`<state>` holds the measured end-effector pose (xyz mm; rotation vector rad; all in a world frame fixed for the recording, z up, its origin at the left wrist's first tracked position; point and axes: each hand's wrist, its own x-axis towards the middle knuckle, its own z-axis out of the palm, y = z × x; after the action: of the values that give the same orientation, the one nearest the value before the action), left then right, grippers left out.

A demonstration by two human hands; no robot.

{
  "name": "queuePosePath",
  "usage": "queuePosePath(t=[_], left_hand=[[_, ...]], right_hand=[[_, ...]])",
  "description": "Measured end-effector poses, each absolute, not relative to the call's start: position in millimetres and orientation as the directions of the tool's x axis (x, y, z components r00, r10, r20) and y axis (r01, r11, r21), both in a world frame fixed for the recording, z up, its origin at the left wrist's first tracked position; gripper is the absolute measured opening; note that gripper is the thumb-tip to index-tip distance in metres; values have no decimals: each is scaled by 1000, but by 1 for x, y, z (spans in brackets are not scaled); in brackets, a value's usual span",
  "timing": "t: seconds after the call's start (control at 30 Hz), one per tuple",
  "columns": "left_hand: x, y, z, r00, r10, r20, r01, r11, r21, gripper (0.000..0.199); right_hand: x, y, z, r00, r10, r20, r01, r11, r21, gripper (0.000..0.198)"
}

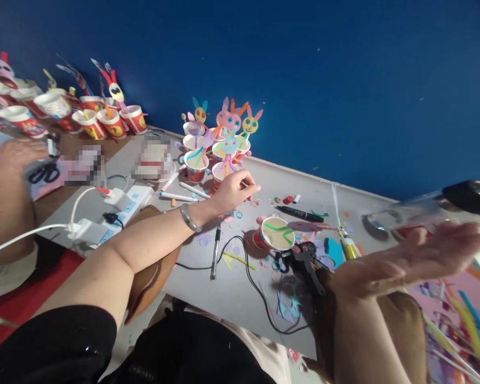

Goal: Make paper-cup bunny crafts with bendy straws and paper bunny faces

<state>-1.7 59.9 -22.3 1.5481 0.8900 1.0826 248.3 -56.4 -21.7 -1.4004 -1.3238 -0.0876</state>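
Observation:
My left hand point(237, 190), with a bangle on its wrist, hovers in front of the paper cups, its fingers loosely curled and no object showing in them. Just behind it stand several paper cups point(196, 169) with paper rabbit figures point(230, 143). My right hand point(412, 256) is stretched out with the palm turned up, slightly blurred, in front of a clear bottle point(416, 210) with a black cap. Between the hands sits a paper cup point(278, 234) with green strips inside and a pink paper piece across its rim. Beside it lies a black glue gun point(304, 261).
Black marker point(300, 214), clear pen point(215, 250), white markers point(180, 197), a glue tube point(348, 245) and paper scraps lie about. A black cord loops across the table. Left are a power strip point(124, 216), another person's hand point(12, 160), scissors point(44, 172) and more cups point(134, 120).

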Motion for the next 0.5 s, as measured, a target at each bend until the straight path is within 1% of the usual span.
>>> queuePosePath(t=[0.03,0.07,0.1,0.13,0.17,0.23,0.3,0.33,0.4,0.43,0.5], left_hand=[[-2,59,-22,329,919,219,27,-241,970,17],[-3,59,-22,331,916,228,34,-253,967,15],[-4,59,-21,334,914,229,42,-256,966,14],[-4,59,-21,337,915,224,48,-254,966,13],[-4,59,-21,341,915,217,53,-249,967,13],[-4,60,-21,349,915,202,56,-236,970,14],[-4,61,-22,346,918,196,53,-228,972,16],[-4,61,-23,345,918,197,51,-228,972,17],[-3,62,-24,345,916,204,40,-231,972,20],[-3,63,-25,344,916,208,28,-232,972,22],[-2,63,-26,341,916,210,4,-225,974,28]], right_hand=[[243,-57,-24,318,482,816,769,372,-519,82],[239,-57,-25,294,366,883,796,418,-438,77],[237,-57,-25,264,304,915,813,440,-381,74],[236,-56,-24,252,289,924,821,442,-362,71],[236,-56,-23,263,316,912,818,428,-384,70],[239,-55,-21,322,394,861,791,388,-473,72],[245,-55,-17,422,503,754,693,358,-626,75],[248,-55,-15,484,566,667,601,339,-724,76],[256,-54,-12,564,706,428,349,266,-899,80],[261,-53,-11,558,774,297,221,207,-953,84],[269,-50,-11,484,871,83,36,74,-997,94]])
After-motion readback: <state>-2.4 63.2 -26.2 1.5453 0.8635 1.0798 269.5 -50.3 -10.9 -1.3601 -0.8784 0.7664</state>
